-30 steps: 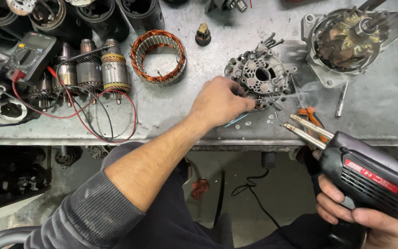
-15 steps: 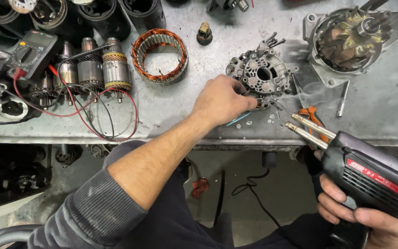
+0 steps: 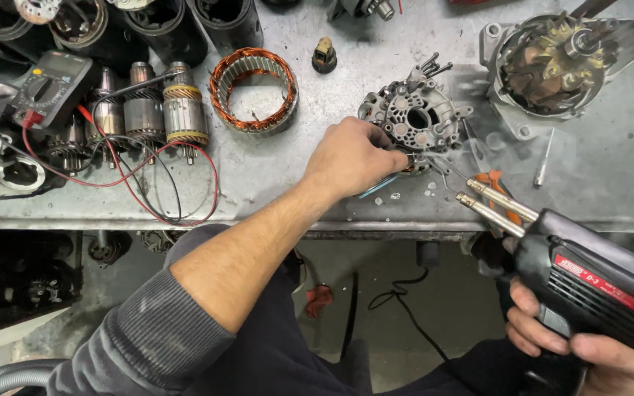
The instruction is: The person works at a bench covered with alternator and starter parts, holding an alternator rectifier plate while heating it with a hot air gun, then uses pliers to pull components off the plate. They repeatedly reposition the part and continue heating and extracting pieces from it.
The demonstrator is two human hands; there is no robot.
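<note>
My left hand (image 3: 354,155) rests on the grey metal bench, fingers pinched on something thin at the lower edge of a grey cast rectifier plate (image 3: 414,111); a thin blue strip pokes out under the hand. My right hand (image 3: 588,352) grips the handle of a black soldering gun (image 3: 588,275). Its two metal prongs end in a wire tip (image 3: 442,170) that sits just right of my left fingertips, at the plate's lower rim.
A copper-wound stator ring (image 3: 252,89) lies left of the plate. Three armatures (image 3: 144,110) and a multimeter (image 3: 51,86) with red and black leads sit at the left. An alternator housing (image 3: 552,62) is at back right. Orange-handled pliers (image 3: 499,192) and a small screwdriver (image 3: 543,158) lie near the bench edge (image 3: 258,226).
The soldering gun's tip has moved up and left, close to my left fingertips at the plate. My left hand has shifted slightly towards the plate's lower edge.
</note>
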